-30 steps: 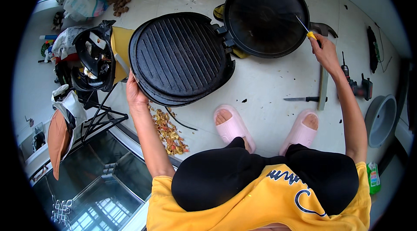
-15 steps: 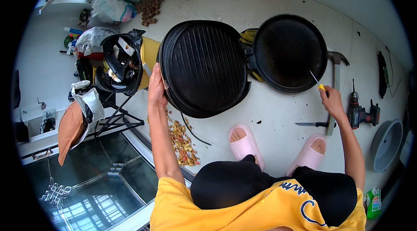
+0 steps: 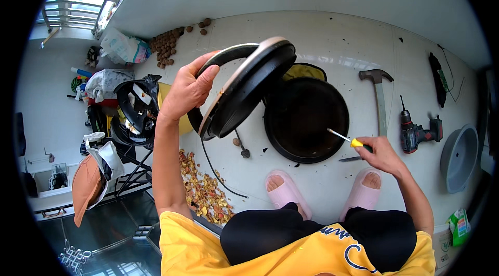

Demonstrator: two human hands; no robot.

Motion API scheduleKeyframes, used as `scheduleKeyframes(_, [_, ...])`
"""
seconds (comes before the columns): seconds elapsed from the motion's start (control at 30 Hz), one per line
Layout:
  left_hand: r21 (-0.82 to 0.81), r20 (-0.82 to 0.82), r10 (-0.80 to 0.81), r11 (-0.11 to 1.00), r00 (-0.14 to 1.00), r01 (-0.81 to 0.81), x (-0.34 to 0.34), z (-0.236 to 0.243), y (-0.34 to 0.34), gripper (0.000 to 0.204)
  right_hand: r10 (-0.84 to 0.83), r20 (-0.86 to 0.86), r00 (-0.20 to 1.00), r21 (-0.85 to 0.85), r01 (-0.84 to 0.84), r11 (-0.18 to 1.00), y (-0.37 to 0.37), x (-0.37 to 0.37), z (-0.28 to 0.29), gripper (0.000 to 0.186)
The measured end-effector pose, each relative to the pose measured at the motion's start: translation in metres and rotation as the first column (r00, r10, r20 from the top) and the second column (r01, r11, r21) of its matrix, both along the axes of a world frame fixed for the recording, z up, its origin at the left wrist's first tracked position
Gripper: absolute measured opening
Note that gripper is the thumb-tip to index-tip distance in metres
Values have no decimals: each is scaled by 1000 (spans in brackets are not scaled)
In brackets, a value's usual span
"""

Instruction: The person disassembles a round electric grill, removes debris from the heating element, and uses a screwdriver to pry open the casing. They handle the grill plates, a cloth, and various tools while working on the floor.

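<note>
An electric griddle lies opened out in front of me. Its lid (image 3: 247,86) is raised and tilted on edge, and my left hand (image 3: 189,86) is closed around the lid's rim at the handle side. The round black lower pan (image 3: 306,120) is to the right of the lid, its hinge hidden behind the lid. My right hand (image 3: 382,155) grips a screwdriver (image 3: 356,142) by its yellow and black handle; the shaft points left over the pan's right edge. Under that hand, a knife (image 3: 350,159) is partly covered. A yellow cloth-like piece (image 3: 305,71) shows behind the pan.
On the floor to the right are a hammer (image 3: 379,94), a cordless drill (image 3: 416,131) and a grey basin (image 3: 459,159). Dry peelings (image 3: 208,187) and a plug (image 3: 243,150) lie left of my slippers. A bag-lined bin (image 3: 138,107) stands left; walnut-like balls (image 3: 165,47) lie far left.
My left hand has swung the lid from lying nearly flat to a steep tilt. The lower pan now appears nearer and further left. The right hand still holds the screwdriver, moved slightly left and nearer.
</note>
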State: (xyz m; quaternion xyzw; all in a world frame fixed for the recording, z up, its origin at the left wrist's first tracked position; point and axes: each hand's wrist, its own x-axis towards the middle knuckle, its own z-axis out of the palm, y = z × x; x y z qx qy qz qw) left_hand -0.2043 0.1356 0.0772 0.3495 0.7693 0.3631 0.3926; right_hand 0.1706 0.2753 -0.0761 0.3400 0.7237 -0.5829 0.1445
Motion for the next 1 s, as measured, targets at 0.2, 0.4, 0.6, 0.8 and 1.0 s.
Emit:
scheduleKeyframes(0.2, [-140,-224,-444,896,867,422,34,-3,45,39,86,-567,820,471,237,850,32,-14,91,40])
scheduleKeyframes(0.4, [-150,-272,-379,924,884,350,29,-7,63,41,399,-356,845,798,53,600,58,-44,134,45])
scheduleKeyframes(0.6, [-89,-222,-380,925,898,369,27,-12,45,35,472,-298,829,855,13,518,81,-50,127,39])
scheduleKeyframes(0.8, [-87,-132,-277,960,952,268,29,-7,21,33,415,-256,873,847,-5,532,76,-49,111,27])
scheduleKeyframes(1.0, [-111,-46,-228,969,973,222,27,-11,7,37,426,-123,896,748,-199,634,66,-42,40,28])
